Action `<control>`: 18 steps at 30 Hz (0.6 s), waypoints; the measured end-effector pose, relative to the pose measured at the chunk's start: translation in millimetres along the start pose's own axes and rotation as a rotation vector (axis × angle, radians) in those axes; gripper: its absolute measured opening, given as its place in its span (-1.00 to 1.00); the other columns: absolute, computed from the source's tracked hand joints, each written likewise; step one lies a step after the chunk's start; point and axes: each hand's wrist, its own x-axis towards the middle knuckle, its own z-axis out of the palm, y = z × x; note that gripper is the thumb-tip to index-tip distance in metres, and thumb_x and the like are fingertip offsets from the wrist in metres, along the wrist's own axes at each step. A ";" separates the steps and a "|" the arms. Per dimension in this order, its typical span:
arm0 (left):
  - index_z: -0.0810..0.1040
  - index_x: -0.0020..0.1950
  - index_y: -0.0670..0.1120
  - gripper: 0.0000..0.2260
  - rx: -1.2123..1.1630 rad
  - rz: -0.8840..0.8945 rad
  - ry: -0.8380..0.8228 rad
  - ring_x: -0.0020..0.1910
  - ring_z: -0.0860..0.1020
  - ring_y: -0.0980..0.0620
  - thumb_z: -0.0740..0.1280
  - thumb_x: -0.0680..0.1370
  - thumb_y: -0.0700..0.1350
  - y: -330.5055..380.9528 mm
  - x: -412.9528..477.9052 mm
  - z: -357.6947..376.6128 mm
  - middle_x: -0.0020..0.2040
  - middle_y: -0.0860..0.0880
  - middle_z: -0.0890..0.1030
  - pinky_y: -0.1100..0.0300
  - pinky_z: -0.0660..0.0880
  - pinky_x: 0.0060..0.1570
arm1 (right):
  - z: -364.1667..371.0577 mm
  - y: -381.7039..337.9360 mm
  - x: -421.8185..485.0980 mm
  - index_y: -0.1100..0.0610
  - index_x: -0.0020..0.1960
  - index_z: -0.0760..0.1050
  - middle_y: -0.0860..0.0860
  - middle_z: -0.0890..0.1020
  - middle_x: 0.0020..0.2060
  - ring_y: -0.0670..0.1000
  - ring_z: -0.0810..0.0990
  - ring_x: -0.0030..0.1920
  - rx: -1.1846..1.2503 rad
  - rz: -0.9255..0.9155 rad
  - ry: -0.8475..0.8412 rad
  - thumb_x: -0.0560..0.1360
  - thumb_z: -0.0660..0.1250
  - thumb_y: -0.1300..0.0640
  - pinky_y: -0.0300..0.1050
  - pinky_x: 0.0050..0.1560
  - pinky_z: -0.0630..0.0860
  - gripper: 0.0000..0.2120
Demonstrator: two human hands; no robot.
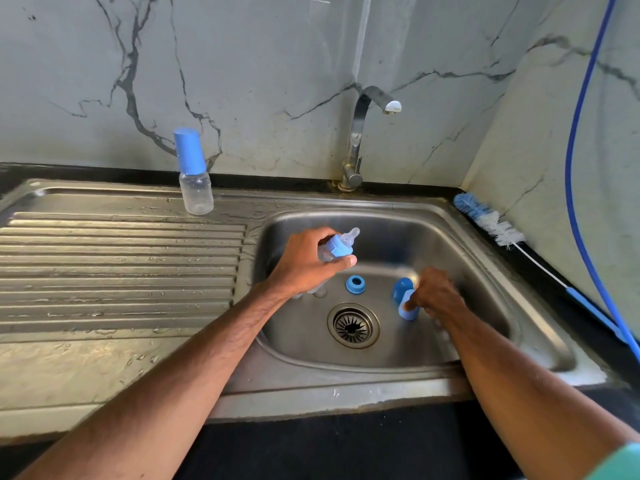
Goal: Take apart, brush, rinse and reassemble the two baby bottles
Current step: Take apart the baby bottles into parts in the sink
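Stainless steel sink (346,386), wet, w/ the drain (353,325) in the basin floor. L hand (304,265) is up-left of the drain, above the basin, fingers & thumb curled round a clear baby bottle (337,245). The bottle is tilted, its blue collar and clear teat pointing up-right. R hand (438,292) is right of the drain, low in the basin, thumb & fingers pinching a light blue cap (407,311). Touching that cap, on the side away from the drain, sits a darker blue domed cap (401,287). A loose blue ring (355,284) lies on the basin floor just behind the drain, between the hands.

Any print on the bottles is too small to read.

Far left & behind the drain, a 2nd bottle (194,174) stands upright at the back of the ribbed drainboard (121,254), its tall blue cap on. The tap (360,133) rises straight behind the drain, spout turned right. A bottle brush (491,223), blue/white bristles, lies on the black counter well right of the drain, by a blue hose (575,168). Something clear under the L wrist, can't tell what.
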 end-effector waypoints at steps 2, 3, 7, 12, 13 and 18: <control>0.65 0.15 -0.08 -0.64 -0.003 -0.001 -0.009 -0.05 0.63 0.10 0.57 0.46 0.08 1.4 -0.4 0.2 -0.01 0.04 0.69 0.24 0.53 -0.06 | -1.6 -2.2 -0.5 0.24 0.32 0.48 0.22 0.58 0.25 0.23 0.63 0.21 -0.014 0.007 -0.020 0.32 0.68 0.11 0.17 0.21 0.62 -0.34; 0.65 0.15 -0.08 -0.64 -0.006 -0.002 -0.013 -0.04 0.63 0.10 0.57 0.46 0.08 1.8 -0.3 0.3 -0.01 0.04 0.69 0.23 0.53 -0.05 | -2.8 -3.2 -0.5 0.23 0.31 0.48 0.21 0.58 0.25 0.22 0.63 0.21 -0.018 0.004 -0.027 0.32 0.69 0.10 0.16 0.19 0.63 -0.33; 0.65 0.16 -0.09 -0.64 0.003 -0.002 -0.038 -0.04 0.63 0.09 0.56 0.48 0.08 3.6 -0.6 1.3 0.00 0.03 0.69 0.25 0.52 -0.06 | -8.0 -11.2 0.3 0.21 0.32 0.49 0.19 0.58 0.25 0.21 0.59 0.25 -0.094 -0.050 0.031 0.34 0.68 0.01 0.00 0.09 0.53 -0.33; 0.65 0.17 -0.11 -0.64 0.013 0.010 -0.058 -0.08 0.61 0.12 0.56 0.48 0.07 6.2 -1.5 1.3 0.00 0.04 0.69 0.47 0.39 -0.15 | -6.5 -23.1 -0.5 0.13 0.24 0.58 0.13 0.64 0.20 0.17 0.61 0.20 -0.135 -0.178 0.149 0.41 0.62 -0.01 0.03 0.15 0.54 -0.52; 0.65 0.17 -0.10 -0.63 0.016 0.010 -0.059 -0.07 0.61 0.12 0.56 0.48 0.07 6.6 -1.7 0.8 0.00 0.04 0.69 0.47 0.39 -0.15 | -3.2 -26.0 -0.5 0.11 0.23 0.58 0.12 0.64 0.22 0.16 0.61 0.21 -0.151 -0.225 0.134 0.43 0.61 -0.02 0.03 0.19 0.55 -0.55; 0.64 0.18 -0.11 -0.62 0.041 0.021 -0.086 -0.06 0.62 0.08 0.55 0.48 0.08 8.4 -4.2 1.0 0.01 0.01 0.69 0.42 0.42 -0.15 | 16.4 -40.3 -1.1 0.08 0.35 0.52 0.08 0.58 0.30 0.13 0.57 0.30 -0.395 -0.328 0.022 0.47 0.56 -0.03 0.02 0.31 0.52 -0.48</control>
